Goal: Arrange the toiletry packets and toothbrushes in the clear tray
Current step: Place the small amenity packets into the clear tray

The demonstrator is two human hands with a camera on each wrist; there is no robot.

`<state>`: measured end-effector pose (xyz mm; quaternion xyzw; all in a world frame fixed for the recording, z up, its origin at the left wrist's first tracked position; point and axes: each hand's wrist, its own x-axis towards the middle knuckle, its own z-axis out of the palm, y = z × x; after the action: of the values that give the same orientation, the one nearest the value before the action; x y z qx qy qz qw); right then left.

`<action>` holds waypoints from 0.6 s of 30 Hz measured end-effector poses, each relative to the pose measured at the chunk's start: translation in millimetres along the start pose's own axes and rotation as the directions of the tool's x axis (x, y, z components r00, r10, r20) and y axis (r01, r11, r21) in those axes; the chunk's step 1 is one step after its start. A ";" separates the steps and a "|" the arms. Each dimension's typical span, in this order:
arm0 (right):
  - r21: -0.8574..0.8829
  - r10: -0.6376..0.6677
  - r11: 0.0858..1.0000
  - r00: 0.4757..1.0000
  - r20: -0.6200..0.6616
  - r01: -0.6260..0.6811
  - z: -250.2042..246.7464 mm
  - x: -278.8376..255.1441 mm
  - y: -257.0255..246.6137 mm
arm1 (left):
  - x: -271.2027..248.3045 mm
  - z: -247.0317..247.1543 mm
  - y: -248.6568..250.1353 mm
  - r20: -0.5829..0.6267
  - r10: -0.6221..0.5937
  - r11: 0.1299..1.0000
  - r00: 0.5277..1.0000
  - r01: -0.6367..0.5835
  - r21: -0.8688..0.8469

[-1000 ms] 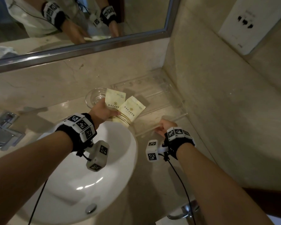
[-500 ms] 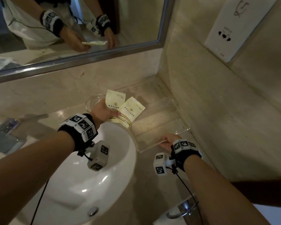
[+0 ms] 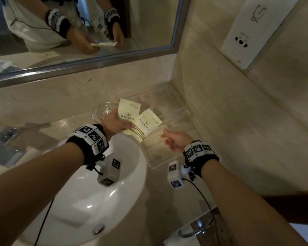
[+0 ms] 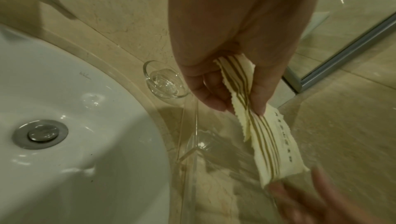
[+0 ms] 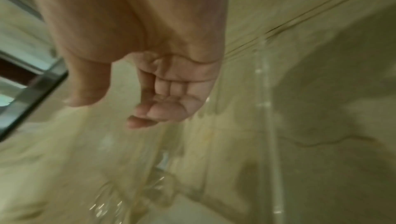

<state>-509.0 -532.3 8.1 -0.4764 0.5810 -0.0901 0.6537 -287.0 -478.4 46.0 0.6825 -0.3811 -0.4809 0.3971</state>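
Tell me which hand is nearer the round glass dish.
Left. The left hand holds two packets right beside the round glass dish; the right hand hovers over the clear tray, farther from it.

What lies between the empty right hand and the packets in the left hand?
In the head view, only bare floor of the clear tray shows between the right hand and the packets; the left hand pinches them.

Head view high above the sink (image 3: 89,201), angled down at both wrists, left wrist view close beside the sink (image 4: 64,126), right wrist view blurred, all sharing the clear tray (image 3: 160,155) right of it.
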 end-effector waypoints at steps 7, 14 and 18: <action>0.234 -0.168 0.963 0.976 0.141 0.132 28.5 8.5 -32.2 | -2.0 1.5 3.1 0.085 0.004 0.999 0.996 -0.001 -0.033; 0.235 0.086 0.970 0.989 -0.123 -0.056 12.2 31.0 -16.7 | -3.4 -11.4 -3.8 -0.020 -0.034 0.997 0.999 0.033 -0.074; 0.274 0.223 0.947 0.958 -0.183 -0.168 8.5 40.2 1.1 | -1.5 -14.9 -9.8 -0.076 -0.053 0.996 0.996 0.048 -0.072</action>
<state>-489.9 -554.3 -21.0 -0.3155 0.6751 -0.1490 0.6500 -271.8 -470.6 40.9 0.6958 -0.3309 -0.4769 0.4230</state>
